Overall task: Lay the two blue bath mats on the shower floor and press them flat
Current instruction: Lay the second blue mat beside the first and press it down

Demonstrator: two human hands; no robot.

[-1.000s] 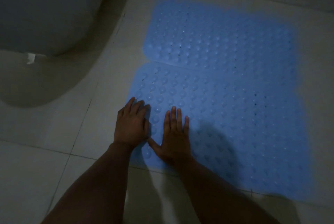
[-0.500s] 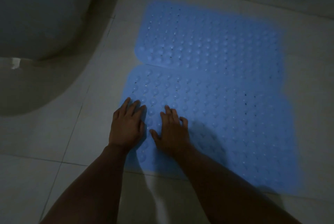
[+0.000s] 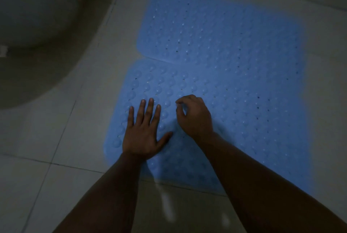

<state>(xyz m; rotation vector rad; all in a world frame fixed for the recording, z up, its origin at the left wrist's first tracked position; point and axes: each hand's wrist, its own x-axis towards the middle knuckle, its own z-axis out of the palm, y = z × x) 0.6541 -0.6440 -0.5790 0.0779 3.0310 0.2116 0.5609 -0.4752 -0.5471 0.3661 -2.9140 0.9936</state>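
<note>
**A:** Where are the mats?

**B:** Two blue rubbery bath mats, studded with rows of round bumps and small holes, lie on the pale tiled floor [image 3: 56,138]. The nearer blue mat [image 3: 234,129] fills the centre and lower right of the frame. The farther blue mat [image 3: 216,26] sits above it, in the upper centre and right. Their edges meet along a seam running from centre left towards the right, and the farther one seems to overlap slightly there.

**A:** And the hands?

**B:** Both come up from the bottom of the frame onto the nearer mat's left end. The left hand [image 3: 144,131] lies palm down, fingers straight and spread, pressing the mat near its left edge. The right hand [image 3: 195,114], just beside it, is curled, fingertips bent down onto the bumps. Whether it pinches the mat or only presses, I cannot tell.

**A:** Which way does the unpressed part lie?

**B:** Mostly rightward. The mat's long axis runs left to right, so the right hand is nearer the untouched stretch; I judge pressing should travel that way.

**A:** Anything else?

**B:** A large dim rounded white fixture [image 3: 37,16] fills the upper left.
</note>
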